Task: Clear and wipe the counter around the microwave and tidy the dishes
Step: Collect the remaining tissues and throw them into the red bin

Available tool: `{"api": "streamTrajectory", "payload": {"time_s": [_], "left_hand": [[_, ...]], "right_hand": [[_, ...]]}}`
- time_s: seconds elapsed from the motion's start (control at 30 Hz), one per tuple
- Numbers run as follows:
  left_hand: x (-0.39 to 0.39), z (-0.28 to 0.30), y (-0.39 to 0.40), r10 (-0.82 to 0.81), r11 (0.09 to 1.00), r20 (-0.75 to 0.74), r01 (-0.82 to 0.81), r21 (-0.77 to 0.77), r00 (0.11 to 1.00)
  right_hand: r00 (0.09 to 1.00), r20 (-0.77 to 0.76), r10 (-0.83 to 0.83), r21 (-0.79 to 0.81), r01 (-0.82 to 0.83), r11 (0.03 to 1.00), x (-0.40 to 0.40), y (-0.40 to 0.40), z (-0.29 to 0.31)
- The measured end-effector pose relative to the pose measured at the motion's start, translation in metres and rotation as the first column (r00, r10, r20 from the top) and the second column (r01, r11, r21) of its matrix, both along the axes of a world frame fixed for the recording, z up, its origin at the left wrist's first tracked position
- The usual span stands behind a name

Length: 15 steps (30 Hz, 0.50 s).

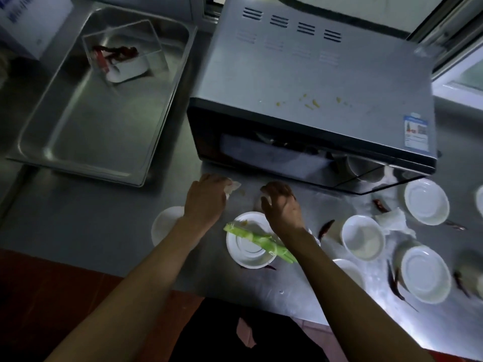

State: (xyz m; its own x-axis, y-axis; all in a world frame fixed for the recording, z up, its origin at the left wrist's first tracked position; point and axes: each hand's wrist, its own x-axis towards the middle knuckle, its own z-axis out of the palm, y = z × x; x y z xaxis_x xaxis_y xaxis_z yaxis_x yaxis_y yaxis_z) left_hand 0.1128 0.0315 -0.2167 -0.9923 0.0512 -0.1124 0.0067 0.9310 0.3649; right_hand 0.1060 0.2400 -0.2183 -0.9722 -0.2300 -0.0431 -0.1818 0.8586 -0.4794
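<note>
While the left hand pinches a crumpled tissue against the surface near the microwave, the right hand curls loosely over a small pale scrap, just beyond the white dish.

We are viewing a dim, cool-toned scene; daylight is entering from the upper right, glaring off the steel surface at lower right. Wide-angle distortion is bending the microwave edges, and motion blur is softening the dishes and the dark left side.
</note>
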Motion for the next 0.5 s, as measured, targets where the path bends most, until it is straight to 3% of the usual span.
{"api": "streamTrajectory", "payload": {"time_s": [0.23, 0.5], "left_hand": [[0.008, 0.027, 0.070, -0.155, 0.985, -0.044, 0.158, 0.065, 0.987], [0.058, 0.059, 0.192, -0.364, 0.930, -0.096, 0.368, 0.022, 0.926]], "right_hand": [[0.991, -0.069, -0.118, -0.088, 0.112, 0.990, 0.036, 0.067, 0.024], [0.953, -0.121, -0.279, -0.188, 0.255, 0.949, 0.126, 0.171, 0.041]]}}
